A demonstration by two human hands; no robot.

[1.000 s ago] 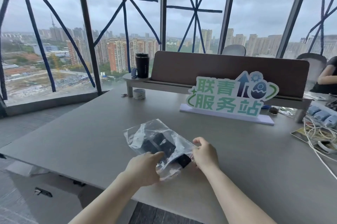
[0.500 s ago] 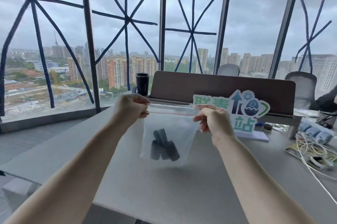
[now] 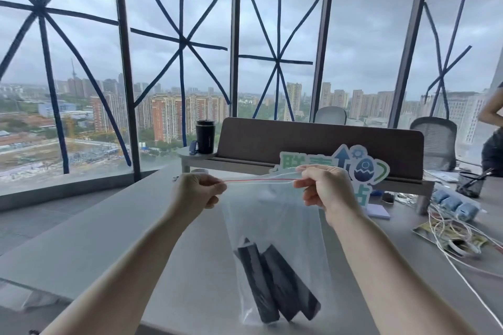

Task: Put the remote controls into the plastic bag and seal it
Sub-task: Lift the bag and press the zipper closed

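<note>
A clear plastic bag (image 3: 275,220) with a red zip line along its top hangs in the air above the grey table (image 3: 114,231). My left hand (image 3: 194,193) pinches the bag's top left corner. My right hand (image 3: 324,189) pinches the top right corner, so the top edge is stretched tight between them. Several black remote controls (image 3: 272,280) lie tilted at the bottom of the bag. I cannot tell whether the zip strip is pressed closed along its length.
A green and blue sign (image 3: 362,168) stands behind the bag in front of a brown desk divider (image 3: 272,141). A black tumbler (image 3: 205,136) sits on a shelf at the back left. White cables (image 3: 451,236) and blue items lie at the right. A person stands at the far right.
The bag was lying on the table with both hands on it. Both hands lifted it by its top corners; it now hangs closer to me with the remotes at the bottom.
</note>
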